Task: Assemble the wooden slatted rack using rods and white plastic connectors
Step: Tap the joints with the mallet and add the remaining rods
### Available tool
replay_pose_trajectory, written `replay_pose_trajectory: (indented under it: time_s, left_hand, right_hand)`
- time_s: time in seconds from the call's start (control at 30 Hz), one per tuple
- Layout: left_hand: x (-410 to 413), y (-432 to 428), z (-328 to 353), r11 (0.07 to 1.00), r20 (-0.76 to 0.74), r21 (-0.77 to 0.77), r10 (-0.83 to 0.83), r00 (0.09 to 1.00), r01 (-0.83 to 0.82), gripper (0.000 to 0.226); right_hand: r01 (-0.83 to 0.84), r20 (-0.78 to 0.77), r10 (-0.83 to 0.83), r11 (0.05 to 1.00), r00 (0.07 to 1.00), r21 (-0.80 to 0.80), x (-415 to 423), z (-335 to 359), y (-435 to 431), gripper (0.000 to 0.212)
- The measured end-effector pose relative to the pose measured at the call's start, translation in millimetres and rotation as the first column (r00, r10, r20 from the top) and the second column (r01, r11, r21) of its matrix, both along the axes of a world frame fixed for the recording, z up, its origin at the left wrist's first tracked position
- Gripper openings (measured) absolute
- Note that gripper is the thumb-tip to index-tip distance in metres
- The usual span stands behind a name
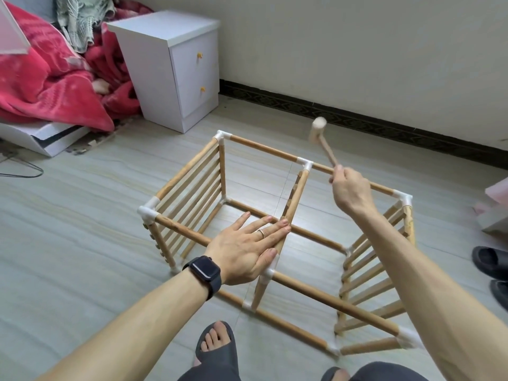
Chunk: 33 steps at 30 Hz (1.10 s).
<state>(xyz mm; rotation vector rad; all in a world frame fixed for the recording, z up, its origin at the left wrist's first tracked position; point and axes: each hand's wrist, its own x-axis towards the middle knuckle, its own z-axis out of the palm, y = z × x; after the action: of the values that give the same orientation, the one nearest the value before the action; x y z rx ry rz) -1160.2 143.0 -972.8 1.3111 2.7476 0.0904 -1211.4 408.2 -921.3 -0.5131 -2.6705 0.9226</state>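
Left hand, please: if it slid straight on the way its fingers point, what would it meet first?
The middle crossbar, which the left hand's straight fingers already touch. Beyond it the line seems to lead toward the right hand gripping the mallet, though depth is unclear.

**One wide-angle camera on the person's head, facing forward and down at the floor [82,215].**

It looks from above and just behind the arms, which enter from the bottom edge. The left hand [247,248] and right hand [350,191] sit near the middle of the frame, and a foot [215,342] in a slipper shows at the bottom edge, almost straight below the lens. The rack [264,148] fills the centre, close, within arm's reach. The view faces a wall [357,50] that crosses the top. A white cabinet [154,75] stands upper left and a red blanket [41,86] lies at the left edge. The mallet [319,130] in the right hand is blurred.
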Motion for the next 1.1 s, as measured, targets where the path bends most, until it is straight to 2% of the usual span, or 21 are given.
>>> replay_pose_trajectory:
  time_s: [0.03,0.07,0.1,0.17,0.2,0.23,0.3,0.33,0.37,0.43,0.47,0.5,0.6,0.63,0.67,0.73,0.77,0.83,0.93,1.03,1.1]
  left_hand:
    - [0,0,0,1.0,0.005,0.0,0.0,1.0,0.0,0.055]
    - [0,0,1,1.0,0.018,0.001,-0.003,1.0,0.003,0.055]
    - [0,-1,1,1.0,0.017,0.007,-0.004,1.0,0.004,0.055]
    - [0,-1,0,1.0,0.007,0.005,0.0,1.0,0.0,0.056]
    - [0,-1,1,1.0,0.013,0.0,0.0,1.0,0.0,0.056]
    - [-1,0,1,1.0,0.013,-0.001,-0.002,1.0,0.002,0.056]
    - [-1,0,0,1.0,0.009,0.0,-0.003,1.0,0.003,0.057]
    - [-2,0,1,1.0,0.017,0.001,-0.004,1.0,0.004,0.057]
    - [-2,0,1,1.0,0.024,0.004,-0.006,1.0,0.006,0.057]
    - [-1,0,0,1.0,0.021,0.009,-0.005,1.0,0.005,0.058]
    - [-1,0,0,1.0,0.024,0.008,-0.003,1.0,0.003,0.058]
    - [0,1,0,1.0,0.026,0.008,-0.003,1.0,0.002,0.059]
    - [-2,0,-1,1.0,0.032,0.016,-0.001,0.999,0.0,0.059]
    - [-2,0,-1,1.0,0.038,0.019,-0.003,0.999,0.002,0.058]
    - [-2,0,-2,1.0,0.033,0.02,-0.003,0.999,0.002,0.058]
    - [-2,1,-2,1.0,0.03,0.019,-0.001,1.0,0.0,0.058]
    - [-2,2,-3,1.0,0.027,0.02,-0.002,1.0,0.001,0.057]
    - [-2,2,-4,1.0,0.015,0.029,0.001,1.0,-0.001,0.055]
    - [-4,6,-6,0.998,0.017,0.058,0.024,1.0,-0.025,0.055]
    - [-11,28,-6,0.996,0.047,0.064,0.067,0.997,-0.07,0.055]
    - [-16,52,-6,0.991,0.068,0.062,0.113,0.991,-0.117,0.055]
  right_hand:
    - [0.002,-0.159,-0.013,0.998,0.987,-0.069,1,0,-2,0.044]
    - [-0.003,-0.22,-0.016,0.996,0.975,-0.086,3,-1,-1,0.042]
    - [-0.003,-0.191,-0.015,0.995,0.982,-0.095,3,-2,-2,0.041]
    - [-0.024,0.2,0.032,0.999,0.979,-0.039,3,-7,0,0.042]
    - [-0.02,0.28,0.027,0.999,0.96,-0.027,1,-6,3,0.043]
    - [-0.009,0.244,0.016,1.0,0.97,-0.026,-3,-4,5,0.046]
    - [-0.009,-0.047,0.006,0.998,0.999,-0.067,-3,-2,0,0.046]
    - [0.0,-0.12,-0.01,0.997,0.993,-0.082,-1,-2,-2,0.045]
    - [0.011,-0.105,-0.021,0.996,0.994,-0.087,0,-3,-4,0.046]
    - [0.009,0.23,0.005,0.998,0.973,-0.058,0,-8,-4,0.041]
    - [0.013,0.308,0.003,0.999,0.951,-0.052,-1,-6,-2,0.038]
    - [0.018,0.283,-0.001,0.998,0.959,-0.058,-3,-2,-1,0.038]
    - [-0.014,-0.104,0.0,0.991,0.995,-0.136,-3,1,-9,0.046]
    - [-0.006,-0.107,-0.011,0.988,0.994,-0.154,-1,0,-9,0.046]
    - [0.003,0.013,-0.001,0.989,1.0,-0.151,1,-1,-12,0.047]
    - [0.013,0.345,0.027,0.993,0.938,-0.115,3,0,-10,0.042]
    - [0.028,0.376,0.018,0.993,0.926,-0.116,3,5,-8,0.037]
    - [0.018,0.31,0.046,0.98,0.95,-0.198,1,16,-7,0.036]
    - [0.019,0.215,0.076,0.914,0.974,-0.406,20,27,-1,0.037]
    - [0.007,0.066,0.019,0.926,0.998,-0.377,65,32,11,0.017]
    - [-0.032,-0.054,0.01,0.909,0.999,-0.416,99,36,19,0.014]
